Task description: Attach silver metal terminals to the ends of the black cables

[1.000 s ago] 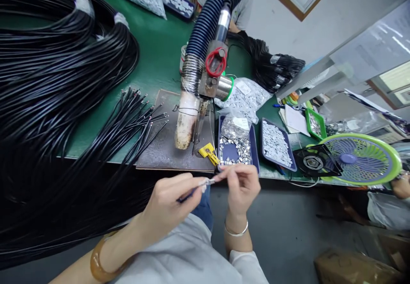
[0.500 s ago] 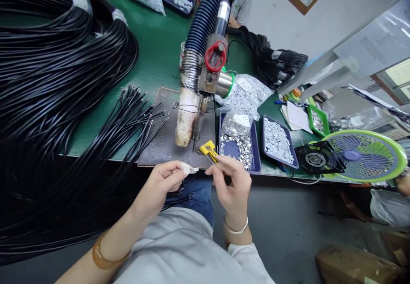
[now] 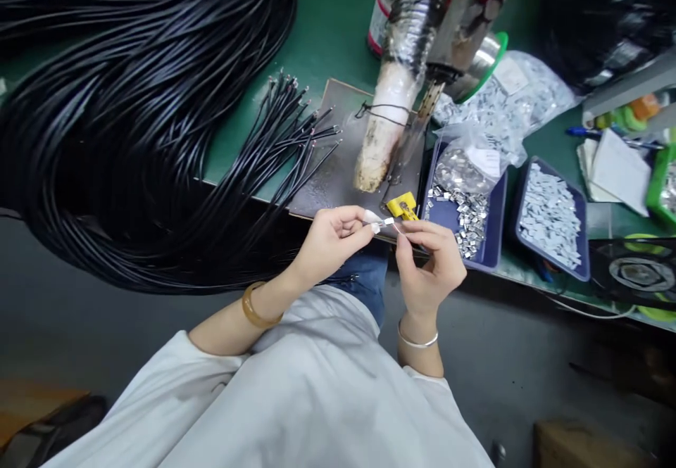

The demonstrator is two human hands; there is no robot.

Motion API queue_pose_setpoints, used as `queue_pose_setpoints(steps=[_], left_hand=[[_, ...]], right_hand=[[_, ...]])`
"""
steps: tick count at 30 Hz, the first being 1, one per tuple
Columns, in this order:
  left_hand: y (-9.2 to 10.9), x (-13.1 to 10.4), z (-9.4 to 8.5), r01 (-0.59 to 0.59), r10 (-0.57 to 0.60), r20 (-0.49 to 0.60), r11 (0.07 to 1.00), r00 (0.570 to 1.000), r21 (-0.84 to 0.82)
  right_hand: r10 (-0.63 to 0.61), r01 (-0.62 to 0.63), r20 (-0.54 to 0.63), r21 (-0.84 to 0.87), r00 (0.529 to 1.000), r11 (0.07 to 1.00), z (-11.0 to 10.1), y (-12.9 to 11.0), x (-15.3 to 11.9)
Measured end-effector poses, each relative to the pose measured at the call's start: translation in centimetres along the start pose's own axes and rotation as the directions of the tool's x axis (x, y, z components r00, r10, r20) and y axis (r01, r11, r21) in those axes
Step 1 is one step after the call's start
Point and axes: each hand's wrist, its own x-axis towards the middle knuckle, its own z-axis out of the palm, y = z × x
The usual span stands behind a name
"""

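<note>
"Two bare hands (image 3: 335, 243), and what's in the left hand?"

"A small metal connector (image 3: 389, 222), pinched between thumb and fingertips just past the front edge of the dark board (image 3: 330, 176)."

"And the right hand (image 3: 430, 260)?"

"Thumb and forefinger are nearly together on a thin wire (image 3: 397, 229), close by the connector. I can't tell whether the wire touches it."

"What lies around them?"

"A yellow tool (image 3: 402, 205) just beyond, on the board's front part. To the right, a blue tray (image 3: 491, 243) holds loose metal clips (image 3: 472, 218) and a plastic bag (image 3: 462, 167). Black cables (image 3: 248, 165) fan over the board's left side."
</note>
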Motion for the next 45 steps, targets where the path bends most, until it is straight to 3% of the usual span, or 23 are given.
queue_pose_setpoints(steps=[4, 16, 27, 37, 40, 42, 44, 45], left_hand=[[-0.1, 0.1, 0.2, -0.064, 0.064, 0.006, 0.998, 0.998, 0.029], [-0.1, 1.4, -0.1, -0.139, 0.149, -0.084, 0.984, 0.985, 0.112], [0.4, 1.3, -0.2, -0.215, 0.235, -0.083, 0.956, 0.968, 0.2], [-0.2, 1.1, -0.6, -0.147, 0.152, -0.013, 0.971, 0.988, 0.19], [0.0, 0.6, -0.9, -0.126, 0.114, 0.067, 0.966, 0.991, 0.225], [0.0, 0.0, -1.3, -0.147, 0.083, 0.213, 0.941, 0.974, 0.304], [-0.1, -0.7, -1.8, -0.224, 0.03, 0.412, 0.874, 0.911, 0.432], [-0.1, -1.1, -2.2, -0.271, -0.001, 0.485, 0.828, 0.875, 0.49]], right_hand=[[0.007, -0.011, 0.063, 0.057, 0.998, 0.998, 0.6, 0.1, 0.0], [0.096, -0.103, 0.04, 0.219, 0.995, 0.97, 1.8, 0.6, 0.2], [0.016, -0.015, -0.004, 0.215, 1.0, 0.976, 2.0, 0.4, 0.8], [0.019, -0.035, 0.058, 0.28, 0.998, 0.959, 1.7, 0.6, -0.2], [0.036, -0.049, 0.061, 0.228, 0.998, 0.972, 1.1, 0.3, 0.0], [0.018, -0.016, -0.009, 0.196, 1.0, 0.98, 0.1, 0.1, 0.3], [-0.039, 0.071, -0.191, 0.163, 0.981, 0.984, -1.1, 0.3, 0.6], [-0.078, 0.12, -0.306, 0.119, 0.949, 0.986, -1.9, 0.5, 0.9]])
